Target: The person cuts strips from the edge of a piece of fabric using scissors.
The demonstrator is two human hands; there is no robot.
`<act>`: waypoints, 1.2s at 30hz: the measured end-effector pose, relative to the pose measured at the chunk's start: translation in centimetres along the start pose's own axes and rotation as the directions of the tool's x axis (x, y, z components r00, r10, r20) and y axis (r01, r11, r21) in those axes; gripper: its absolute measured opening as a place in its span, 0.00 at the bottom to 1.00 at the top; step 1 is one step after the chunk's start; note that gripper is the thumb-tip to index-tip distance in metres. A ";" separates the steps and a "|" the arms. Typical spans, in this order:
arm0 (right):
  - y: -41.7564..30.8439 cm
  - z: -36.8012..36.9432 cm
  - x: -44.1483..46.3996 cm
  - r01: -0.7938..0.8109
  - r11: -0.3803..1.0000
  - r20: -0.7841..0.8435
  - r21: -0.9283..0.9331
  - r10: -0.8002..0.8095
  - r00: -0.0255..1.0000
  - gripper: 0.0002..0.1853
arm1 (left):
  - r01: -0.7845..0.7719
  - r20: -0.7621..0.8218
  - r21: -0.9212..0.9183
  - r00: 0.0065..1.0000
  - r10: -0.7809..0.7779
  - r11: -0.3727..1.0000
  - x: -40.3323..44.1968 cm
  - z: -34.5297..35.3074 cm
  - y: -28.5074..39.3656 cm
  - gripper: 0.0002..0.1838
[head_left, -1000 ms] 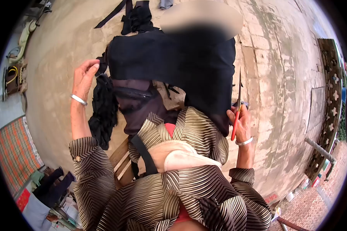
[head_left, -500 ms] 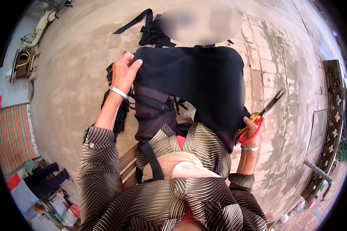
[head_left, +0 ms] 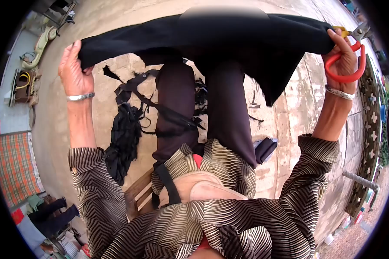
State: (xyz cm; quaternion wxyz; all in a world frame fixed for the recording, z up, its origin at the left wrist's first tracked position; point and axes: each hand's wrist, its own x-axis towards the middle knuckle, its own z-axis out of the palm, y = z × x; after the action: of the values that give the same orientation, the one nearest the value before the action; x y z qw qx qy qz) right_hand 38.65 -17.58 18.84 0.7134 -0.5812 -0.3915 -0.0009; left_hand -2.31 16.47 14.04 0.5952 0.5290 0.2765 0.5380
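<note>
A wide piece of black fabric [head_left: 229, 43] is stretched between my hands, above my knees. My left hand [head_left: 76, 69] is closed on its left end, thumb on top. At the far end, my right hand [head_left: 342, 60] pinches the other edge. Scissors with one red and one yellow handle [head_left: 364, 64] hang in that same hand, their blades pointing away to the upper right. A pointed flap of the fabric droops down at the right. Part of the fabric's upper edge is blurred out.
Black fabric scraps [head_left: 123, 142] are heaped on the concrete floor left of my legs, and a thin strip [head_left: 173, 114] lies across my left leg. A small dark folded bundle [head_left: 265, 150] is on the floor at right. Another person's legs [head_left: 52, 220] show at lower left.
Both hands have moved up and apart, pulling the fabric from my lap into a wide stretch. The right hand has carried the scissors up and to the right.
</note>
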 end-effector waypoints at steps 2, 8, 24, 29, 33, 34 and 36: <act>-2.1 0.5 0.1 -0.127 0.965 0.001 0.229 0.130 0.991 0.10 | -0.023 -0.021 -0.010 1.000 0.023 1.000 -1.3 -0.3 2.5 0.03; -2.7 -6.6 -2.0 -0.213 0.942 -0.205 0.260 0.269 0.941 0.12 | 0.183 0.011 0.030 0.983 -0.184 0.983 -11.5 1.8 4.3 0.03; 15.4 -18.1 -18.2 -0.811 0.575 -0.609 -0.108 0.606 0.511 0.08 | 0.873 0.320 0.137 0.408 -0.855 0.468 -23.3 3.7 -6.6 0.08; 6.6 -11.3 -20.0 -0.817 0.489 -0.481 -0.306 0.661 0.576 0.13 | 0.880 0.369 0.173 0.358 -0.858 0.442 -23.4 2.9 -7.1 0.06; -2.3 -3.5 -22.2 -0.752 0.491 0.041 -0.439 0.847 0.529 0.16 | 0.918 0.359 0.169 0.281 -0.890 0.358 -23.2 3.0 -7.2 0.06; -4.2 -2.0 -22.7 -0.763 0.452 0.123 -0.462 0.884 0.450 0.16 | 0.921 0.366 0.165 0.274 -0.889 0.352 -23.2 3.0 -7.4 0.07; -7.2 0.5 -23.7 -0.774 0.400 0.287 -0.491 0.913 0.290 0.17 | 0.925 0.380 0.174 0.254 -0.889 0.339 -23.3 3.0 -7.5 0.07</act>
State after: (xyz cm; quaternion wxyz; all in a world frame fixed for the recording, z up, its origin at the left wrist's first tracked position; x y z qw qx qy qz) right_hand 18.59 -30.25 11.58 0.3853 -0.7617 -0.1923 0.4840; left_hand -3.26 -5.25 2.29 0.8595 0.3477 0.3743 -0.0151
